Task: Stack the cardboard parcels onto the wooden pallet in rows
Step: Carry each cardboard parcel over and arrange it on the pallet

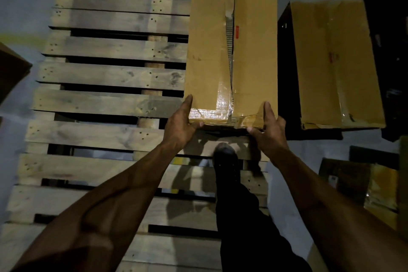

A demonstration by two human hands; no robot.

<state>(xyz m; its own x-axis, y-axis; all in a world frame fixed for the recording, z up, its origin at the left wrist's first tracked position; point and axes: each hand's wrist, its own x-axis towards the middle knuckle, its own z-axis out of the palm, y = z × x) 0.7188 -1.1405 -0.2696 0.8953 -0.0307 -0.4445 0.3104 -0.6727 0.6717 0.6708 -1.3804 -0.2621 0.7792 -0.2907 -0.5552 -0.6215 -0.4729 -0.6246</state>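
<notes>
A long taped cardboard parcel [231, 46] lies over the right side of the wooden pallet [106, 104], its far end cut off by the top of the view. My left hand [182, 121] grips its near left corner, thumb on top and fingers curled under. My right hand [270, 130] grips the near right corner the same way. The parcel's near end sits above the slats, casting a shadow below it. A second cardboard parcel [335, 66] lies to the right, beside the pallet.
My dark-trousered leg and shoe [227, 159] stand on the pallet's near right slats. More cardboard lies at the right edge [379, 190] and another box corner [11, 75] pokes in at the left. Grey floor surrounds the pallet.
</notes>
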